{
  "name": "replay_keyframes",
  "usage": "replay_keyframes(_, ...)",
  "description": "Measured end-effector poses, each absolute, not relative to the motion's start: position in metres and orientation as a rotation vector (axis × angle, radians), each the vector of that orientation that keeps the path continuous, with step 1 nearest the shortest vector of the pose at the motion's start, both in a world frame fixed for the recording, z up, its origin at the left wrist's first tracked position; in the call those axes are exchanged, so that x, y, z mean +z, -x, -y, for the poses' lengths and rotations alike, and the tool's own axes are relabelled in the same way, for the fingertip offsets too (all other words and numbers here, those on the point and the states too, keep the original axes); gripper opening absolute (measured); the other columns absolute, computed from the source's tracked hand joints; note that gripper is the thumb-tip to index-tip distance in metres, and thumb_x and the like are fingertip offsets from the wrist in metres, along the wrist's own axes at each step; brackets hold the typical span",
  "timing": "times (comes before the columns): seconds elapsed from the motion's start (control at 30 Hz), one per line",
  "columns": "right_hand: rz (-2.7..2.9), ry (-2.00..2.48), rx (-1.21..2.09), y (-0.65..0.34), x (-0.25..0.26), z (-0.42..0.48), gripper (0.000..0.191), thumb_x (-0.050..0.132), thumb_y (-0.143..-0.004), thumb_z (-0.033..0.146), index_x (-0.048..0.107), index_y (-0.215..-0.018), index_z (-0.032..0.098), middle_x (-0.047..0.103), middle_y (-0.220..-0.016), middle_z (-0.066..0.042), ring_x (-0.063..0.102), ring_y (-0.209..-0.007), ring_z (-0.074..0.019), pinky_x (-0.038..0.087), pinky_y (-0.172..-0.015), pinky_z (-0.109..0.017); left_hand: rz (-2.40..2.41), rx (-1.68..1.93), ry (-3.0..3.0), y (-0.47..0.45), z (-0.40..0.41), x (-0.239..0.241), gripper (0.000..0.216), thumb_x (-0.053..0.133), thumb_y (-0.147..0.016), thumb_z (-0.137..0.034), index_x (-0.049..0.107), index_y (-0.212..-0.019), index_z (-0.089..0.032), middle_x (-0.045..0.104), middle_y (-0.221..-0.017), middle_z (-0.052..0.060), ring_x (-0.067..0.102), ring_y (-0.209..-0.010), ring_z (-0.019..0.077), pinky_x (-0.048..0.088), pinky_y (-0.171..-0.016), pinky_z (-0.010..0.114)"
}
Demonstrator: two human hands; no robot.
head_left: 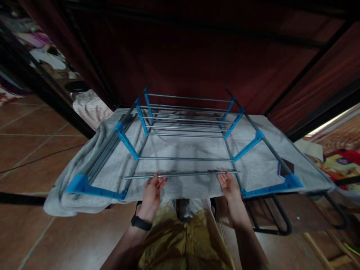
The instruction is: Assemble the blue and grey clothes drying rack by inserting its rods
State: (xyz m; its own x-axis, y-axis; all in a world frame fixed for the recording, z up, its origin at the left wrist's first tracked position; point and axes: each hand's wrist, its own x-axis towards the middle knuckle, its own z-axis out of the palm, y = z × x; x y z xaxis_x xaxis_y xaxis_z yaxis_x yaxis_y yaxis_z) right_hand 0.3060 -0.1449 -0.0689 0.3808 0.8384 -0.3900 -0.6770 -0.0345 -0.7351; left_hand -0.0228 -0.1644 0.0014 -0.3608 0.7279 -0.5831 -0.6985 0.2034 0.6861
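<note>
Rod [191, 174]: located at the near end of the rack [128, 143]. Long axis runs crosswise, nearly parallel to the rack's crossbars [185, 159]; the ends point toward the rack's left and right sides. The left hand [153, 183] and right hand [227, 182] each grasp the rod, inboard of its ends.

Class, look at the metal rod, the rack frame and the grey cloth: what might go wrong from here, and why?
The metal rod may slip, as the left hand and right hand seem to hold it mainly by the fingers.

Its free ends might knock the nearby rack frame.

If the frame shifts on the grey cloth, what looks like a phone by the right front blue bracket could get bumped.
</note>
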Motion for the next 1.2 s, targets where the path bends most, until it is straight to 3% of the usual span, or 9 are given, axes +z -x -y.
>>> replay_keyframes(0.2,0.182,1.084,1.220,-0.309,-0.075,0.141,0.014,0.077,-0.078,0.027,0.067,-0.086,0.023,0.077,-0.084,0.000,0.074,-0.084,-0.0145,0.062,-0.083,-0.029,-1.265,1.577,-0.031,0.038,0.159,-0.010,0.018,0.051,-0.097,-0.014,0.061,-0.082,-0.016,0.069,-0.076,0.004,0.067,-0.065,0.0117,0.057,-0.072,0.026)
replay_keyframes(0.63,0.221,1.003,1.217,-0.313,-0.091,0.146,0.019,0.081,-0.075,0.030,0.067,-0.086,0.022,0.075,-0.084,0.001,0.074,-0.087,-0.0143,0.060,-0.094,-0.031,-1.220,1.712,-0.016,0.062,0.153,-0.012,0.013,0.053,-0.093,-0.013,0.063,-0.086,-0.015,0.071,-0.084,0.008,0.071,-0.082,0.0169,0.056,-0.084,0.032)
replay_keyframes(0.9,0.221,0.979,1.209,-0.312,-0.094,0.149,0.018,0.082,-0.073,0.024,0.069,-0.085,0.021,0.077,-0.091,0.000,0.074,-0.093,-0.0146,0.057,-0.099,-0.034,-1.252,1.759,-0.076,0.076,0.154,-0.008,0.018,0.048,-0.097,-0.014,0.062,-0.086,-0.015,0.072,-0.086,0.008,0.072,-0.083,0.0160,0.056,-0.080,0.030)
replay_keyframes(1.2,0.250,1.008,1.222,-0.310,-0.088,0.154,0.023,0.087,-0.065,0.019,0.068,-0.078,0.020,0.077,-0.088,0.000,0.075,-0.087,-0.0171,0.059,-0.097,-0.039,-1.232,1.748,-0.104,0.065,0.157,-0.009,0.016,0.061,-0.090,-0.013,0.057,-0.075,-0.015,0.070,-0.076,0.004,0.071,-0.078,0.0146,0.056,-0.076,0.027)
